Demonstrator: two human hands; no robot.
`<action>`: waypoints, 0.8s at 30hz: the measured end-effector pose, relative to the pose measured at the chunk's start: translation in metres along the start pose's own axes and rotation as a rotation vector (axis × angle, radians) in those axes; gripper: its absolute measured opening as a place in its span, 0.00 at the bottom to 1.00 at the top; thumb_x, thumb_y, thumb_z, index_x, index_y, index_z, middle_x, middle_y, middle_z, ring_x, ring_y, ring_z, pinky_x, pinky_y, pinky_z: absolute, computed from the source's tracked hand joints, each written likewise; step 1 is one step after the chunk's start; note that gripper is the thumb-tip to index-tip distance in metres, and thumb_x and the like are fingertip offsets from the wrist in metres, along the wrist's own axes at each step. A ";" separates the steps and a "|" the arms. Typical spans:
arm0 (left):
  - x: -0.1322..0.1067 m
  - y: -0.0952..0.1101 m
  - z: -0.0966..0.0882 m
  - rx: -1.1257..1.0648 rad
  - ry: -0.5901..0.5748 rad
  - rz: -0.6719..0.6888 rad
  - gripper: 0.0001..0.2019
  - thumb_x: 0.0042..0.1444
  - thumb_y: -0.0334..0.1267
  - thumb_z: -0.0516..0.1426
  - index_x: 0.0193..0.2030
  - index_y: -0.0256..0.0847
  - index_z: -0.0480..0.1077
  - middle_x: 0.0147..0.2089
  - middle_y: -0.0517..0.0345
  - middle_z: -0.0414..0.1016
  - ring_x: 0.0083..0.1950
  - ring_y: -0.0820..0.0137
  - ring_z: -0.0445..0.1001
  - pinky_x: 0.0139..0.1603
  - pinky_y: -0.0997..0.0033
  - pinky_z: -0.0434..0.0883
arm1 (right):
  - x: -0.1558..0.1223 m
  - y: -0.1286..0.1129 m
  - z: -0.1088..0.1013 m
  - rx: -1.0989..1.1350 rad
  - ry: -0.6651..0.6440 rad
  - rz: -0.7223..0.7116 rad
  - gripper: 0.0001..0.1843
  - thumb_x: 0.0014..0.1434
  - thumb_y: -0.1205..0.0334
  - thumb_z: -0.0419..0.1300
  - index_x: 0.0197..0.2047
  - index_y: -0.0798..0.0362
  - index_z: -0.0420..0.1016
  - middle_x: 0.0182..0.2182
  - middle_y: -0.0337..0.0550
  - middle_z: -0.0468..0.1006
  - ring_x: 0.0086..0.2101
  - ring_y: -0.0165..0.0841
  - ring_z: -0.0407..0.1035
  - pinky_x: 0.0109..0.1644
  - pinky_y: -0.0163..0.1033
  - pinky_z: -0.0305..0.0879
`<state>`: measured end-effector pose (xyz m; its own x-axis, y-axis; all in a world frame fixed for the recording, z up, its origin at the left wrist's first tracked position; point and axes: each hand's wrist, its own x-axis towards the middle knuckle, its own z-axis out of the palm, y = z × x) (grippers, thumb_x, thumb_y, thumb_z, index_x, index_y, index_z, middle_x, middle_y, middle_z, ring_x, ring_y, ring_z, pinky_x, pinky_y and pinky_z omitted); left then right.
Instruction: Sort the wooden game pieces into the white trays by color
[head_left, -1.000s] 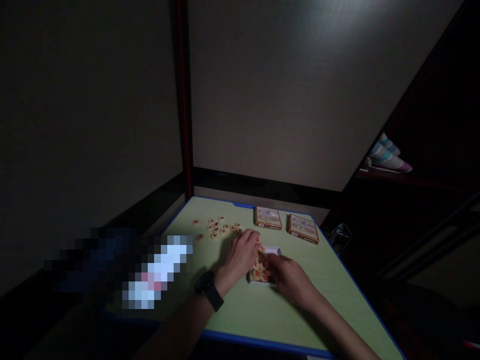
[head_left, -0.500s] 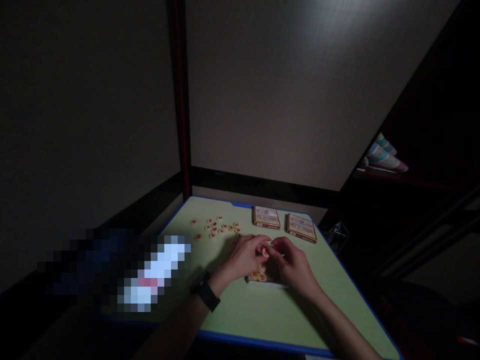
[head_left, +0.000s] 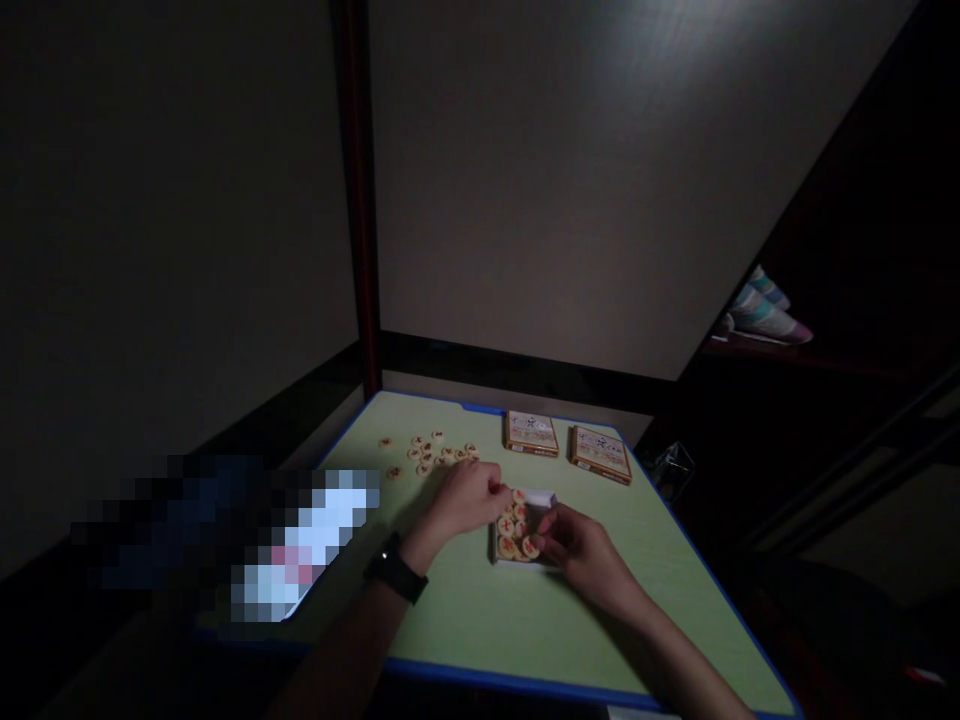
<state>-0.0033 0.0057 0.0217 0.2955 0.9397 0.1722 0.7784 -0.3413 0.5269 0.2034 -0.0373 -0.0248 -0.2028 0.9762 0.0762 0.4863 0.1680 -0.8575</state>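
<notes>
Small white tray [head_left: 541, 496] of round pieces [head_left: 516, 527] sits mid-counter [head_left: 525, 620]. Left hand [head_left: 461, 500] is curled at its left rim, handy to the loose pieces [head_left: 435, 452]. Right hand [head_left: 581, 550] curls against the right side, probably steadying it. Can't tell if either hand actually pinches a piece.

matt green table [head_left: 480, 620]; pale wooden-looking game discs [head_left: 431, 452]

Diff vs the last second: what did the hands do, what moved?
Half a second ago both hands met over the tray, pinching one round piece between them. Now they have parted: the left hand drew back to the tray's left edge, and the right hand dropped to its right side, fingertips at a piece in it; grip unclear. The tray, loose pieces and two boxes stayed put.
</notes>
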 end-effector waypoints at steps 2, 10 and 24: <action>-0.002 0.001 0.001 0.149 -0.031 -0.048 0.14 0.57 0.40 0.52 0.28 0.40 0.77 0.32 0.50 0.81 0.37 0.63 0.79 0.39 0.68 0.69 | -0.002 -0.002 0.003 -0.140 -0.026 -0.011 0.07 0.55 0.58 0.59 0.31 0.52 0.72 0.25 0.41 0.78 0.27 0.34 0.69 0.32 0.36 0.59; -0.003 -0.001 0.007 0.258 -0.125 -0.088 0.22 0.62 0.48 0.48 0.37 0.38 0.81 0.40 0.40 0.83 0.44 0.57 0.81 0.44 0.64 0.73 | -0.005 -0.019 0.003 -0.355 -0.039 -0.066 0.07 0.57 0.65 0.57 0.32 0.52 0.76 0.28 0.45 0.82 0.29 0.38 0.73 0.35 0.38 0.61; -0.004 0.000 0.007 0.271 -0.133 -0.087 0.21 0.61 0.47 0.49 0.38 0.38 0.81 0.41 0.41 0.83 0.44 0.57 0.81 0.43 0.64 0.74 | -0.006 -0.029 0.002 -0.481 -0.076 -0.113 0.09 0.59 0.65 0.56 0.34 0.52 0.78 0.30 0.45 0.82 0.30 0.36 0.73 0.34 0.36 0.59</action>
<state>-0.0007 0.0019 0.0156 0.2775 0.9606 0.0168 0.9178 -0.2702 0.2908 0.1886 -0.0484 -0.0019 -0.3296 0.9386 0.1021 0.7912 0.3336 -0.5126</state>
